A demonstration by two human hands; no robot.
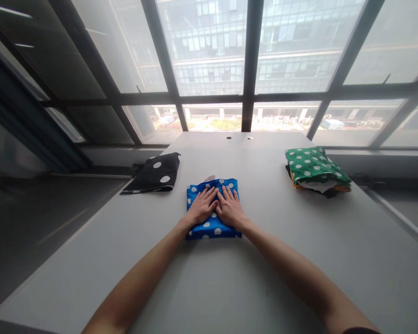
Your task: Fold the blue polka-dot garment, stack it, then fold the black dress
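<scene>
Squarely under both hands lies one blue cloth [212, 227] with white dots, folded into a neat square on the grey worktop [299, 241]. The left hand [202, 206] rests flat on it, palm down, fingers stretched forward and only slightly fanned; nothing is pinched, so its grip is spread and pressing. The right hand [231, 208] lies the same way just beside it, palm down, fingers straight and loosely apart, its grip likewise spread on the fabric. The two hands touch along the thumbs and forefingers, their fingertips pointing away from the person toward the cloth's far edge. Both forearms are bare and run out nearly straight, converging from the lower corners of the view to the cloth, wrists low against the worktop.

A small pale corner of something peeks out just beyond the fingertips at the cloth's far edge; what it is cannot be told.

Away from the grip to the left and a little farther off, one black cloth [156, 174] with white dots lies folded at the worktop's left edge. Well apart to the right and farther off sits one stack of folded cloths, topped by a green cloth [313, 167] with white dots; orange, white and dark layers show beneath it, their number unclear.

Beyond the worktop's far end stand large windows [209, 51] with dark frames.
</scene>
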